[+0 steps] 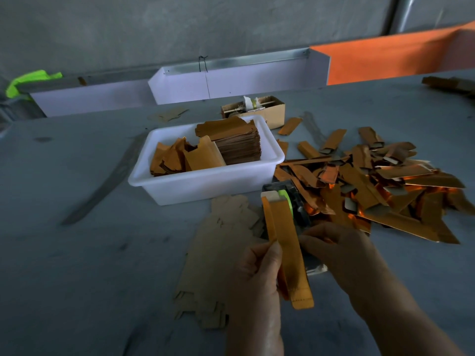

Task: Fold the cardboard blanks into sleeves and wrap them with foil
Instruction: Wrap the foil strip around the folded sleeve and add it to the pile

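Observation:
A long orange foil-faced cardboard sleeve (285, 242) stands tilted above the table in front of me. My left hand (257, 273) grips its left edge, thumb on the front. My right hand (336, 250) touches its right edge with curled fingers. Under the hands lies a loose row of flat brown cardboard blanks (218, 255). A white plastic tub (205, 186) behind holds a stack of blanks (236, 142) and several orange foil pieces (180, 158). To the right, a heap of finished foil-wrapped sleeves (372, 181) covers the table.
A black tape dispenser with a green roll (290, 201) sits just behind the sleeve. A small open cardboard box (254, 109) stands behind the tub. White trays (231, 78) and an orange panel (385, 57) line the far edge. More cardboard (449, 83) lies far right.

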A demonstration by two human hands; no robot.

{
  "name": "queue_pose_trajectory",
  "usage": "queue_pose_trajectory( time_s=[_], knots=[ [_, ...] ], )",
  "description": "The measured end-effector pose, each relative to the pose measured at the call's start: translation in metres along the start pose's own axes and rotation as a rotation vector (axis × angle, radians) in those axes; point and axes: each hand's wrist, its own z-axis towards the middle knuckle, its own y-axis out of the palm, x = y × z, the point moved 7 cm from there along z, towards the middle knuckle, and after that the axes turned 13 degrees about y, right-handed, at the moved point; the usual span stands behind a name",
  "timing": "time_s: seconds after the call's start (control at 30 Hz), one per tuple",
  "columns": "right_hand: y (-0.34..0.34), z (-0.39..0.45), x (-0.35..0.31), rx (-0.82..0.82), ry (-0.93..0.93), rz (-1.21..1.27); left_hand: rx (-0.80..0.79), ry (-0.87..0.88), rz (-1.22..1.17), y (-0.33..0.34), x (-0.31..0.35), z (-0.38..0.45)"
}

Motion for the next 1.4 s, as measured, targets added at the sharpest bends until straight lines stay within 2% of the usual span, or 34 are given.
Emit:
queue_pose_trajectory(
  time_s=[0.17,0.23,0.5,0.73,0.9,1.1,1.2,1.3,1.33,1.4],
  knots=[
    [-0.003,-0.005,-0.005,0.074,-0.038,0.282,-0.021,0.026,0.056,0.001,0.001,0.001],
    [-0.007,-0.009,-0.002,0.08,-0.026,0.311,-0.024,0.048,0.059,0.0,0.002,0.001],
    [-0.006,-0.026,0.005,0.164,-0.036,-0.062,-0.053,0.108,0.036,0.002,0.017,0.002],
    [-0.004,-0.029,0.005,0.229,-0.075,-0.129,-0.226,0.252,0.402,0.015,0.029,0.006],
    [-0.004,-0.032,0.002,0.309,-0.184,-0.183,-0.304,0.387,0.637,0.019,0.038,0.008],
    [-0.002,-0.035,-0.009,0.345,-0.271,-0.303,-0.319,0.379,0.713,0.023,0.037,0.007],
    [-0.01,-0.036,-0.009,0.301,-0.276,-0.264,-0.289,0.321,0.659,0.019,0.037,0.009],
    [-0.032,-0.037,-0.01,0.287,-0.239,-0.143,-0.247,0.162,0.42,0.011,0.033,0.01],
    [-0.04,-0.037,-0.011,0.255,-0.218,-0.062,-0.246,0.138,0.369,0.01,0.033,0.008],
    [-0.042,-0.039,-0.019,0.063,-0.155,0.15,-0.261,0.115,0.305,0.009,0.035,0.005]
  ],
)
